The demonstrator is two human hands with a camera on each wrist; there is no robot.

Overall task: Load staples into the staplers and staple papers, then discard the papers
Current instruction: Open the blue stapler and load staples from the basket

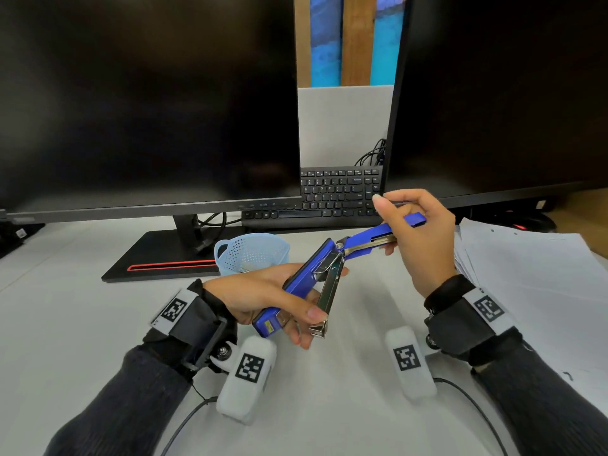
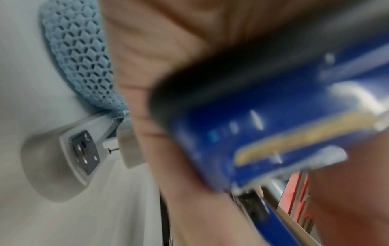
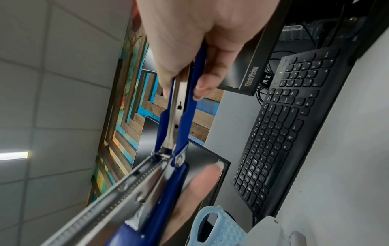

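Observation:
A blue stapler (image 1: 307, 274) is held above the desk, swung wide open at its hinge. My left hand (image 1: 279, 301) grips its lower blue body, and the metal staple channel (image 1: 327, 297) hangs beside my fingers. My right hand (image 1: 414, 232) grips the upper blue arm (image 3: 185, 106) with curled fingers. In the left wrist view the stapler (image 2: 273, 126) is a blurred blue shape against my palm. The right wrist view shows the metal channel (image 3: 118, 188) running down from the hinge. A stack of white papers (image 1: 533, 291) lies on the desk at the right.
A light blue perforated basket (image 1: 253, 253) stands behind my left hand, near the left monitor's black base (image 1: 158, 258). A black keyboard (image 1: 339, 195) lies between two dark monitors. A grey stapler-like object (image 2: 69, 159) rests on the desk beside the basket.

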